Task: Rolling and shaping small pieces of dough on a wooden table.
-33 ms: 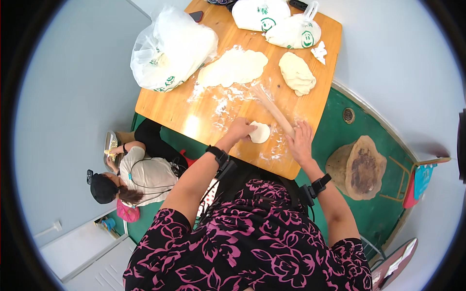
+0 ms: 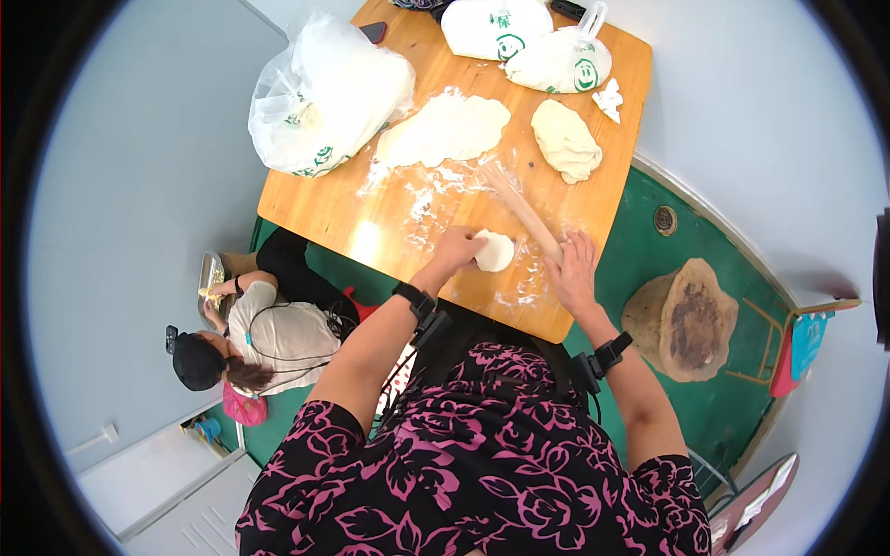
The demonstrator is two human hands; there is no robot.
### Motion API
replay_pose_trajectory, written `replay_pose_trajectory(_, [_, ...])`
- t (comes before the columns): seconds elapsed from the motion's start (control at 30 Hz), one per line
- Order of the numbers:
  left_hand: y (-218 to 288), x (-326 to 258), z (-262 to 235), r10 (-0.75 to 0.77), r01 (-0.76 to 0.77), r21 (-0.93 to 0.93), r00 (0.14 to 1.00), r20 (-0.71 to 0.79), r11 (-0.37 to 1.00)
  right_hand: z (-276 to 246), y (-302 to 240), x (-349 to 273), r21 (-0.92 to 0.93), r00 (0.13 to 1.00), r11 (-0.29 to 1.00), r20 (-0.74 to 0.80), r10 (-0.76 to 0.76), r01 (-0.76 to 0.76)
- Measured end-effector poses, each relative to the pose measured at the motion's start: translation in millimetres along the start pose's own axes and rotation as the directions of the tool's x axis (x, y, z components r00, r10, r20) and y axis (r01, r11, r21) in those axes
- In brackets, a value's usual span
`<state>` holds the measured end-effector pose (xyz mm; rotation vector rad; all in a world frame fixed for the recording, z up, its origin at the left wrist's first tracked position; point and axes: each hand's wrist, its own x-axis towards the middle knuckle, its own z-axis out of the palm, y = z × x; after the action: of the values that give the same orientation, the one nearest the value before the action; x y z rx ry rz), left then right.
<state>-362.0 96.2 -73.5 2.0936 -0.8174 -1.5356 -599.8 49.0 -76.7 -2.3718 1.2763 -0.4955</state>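
My left hand (image 2: 456, 247) pinches the left edge of a small round dough wrapper (image 2: 495, 251) near the table's front edge. Beside it, my right hand (image 2: 576, 267) holds the near end of a wooden rolling pin (image 2: 526, 211) between thumb and fingers. The pin slants away to the far left, clear of the wrapper. Farther back lies a broad, flattened sheet of dough (image 2: 445, 132). To its right sits a thick, folded lump of dough (image 2: 566, 141).
White flour (image 2: 424, 202) dusts the wooden table (image 2: 320, 215). A large plastic bag (image 2: 329, 97) stands at the back left, with tied white bags (image 2: 561, 65) behind. At the left, another person (image 2: 278, 334) sits over a tray (image 2: 212, 278). A wood stump (image 2: 695, 320) stands at the right.
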Motion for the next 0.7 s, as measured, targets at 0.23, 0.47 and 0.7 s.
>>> replay_pose_trajectory(0.23, [-20, -23, 7, -0.161, 0.096, -0.544, 0.984, -0.073, 0.834, 4, -21, 4, -0.009, 0.997, 0.999, 0.054, -0.051, 0.051])
replay_pose_trajectory(0.47, [-20, -25, 2, -0.109, 0.068, -0.404, 0.991, -0.08, 0.912, 20, -34, 13, -0.122, 0.922, 0.928, 0.22, -0.32, 0.351])
replay_pose_trajectory(0.7, [-23, -23, 0, -0.134, 0.088, -0.444, 0.988, -0.072, 0.892, 8, -30, 49, -0.263, 0.971, 0.939, 0.143, -0.191, 0.223])
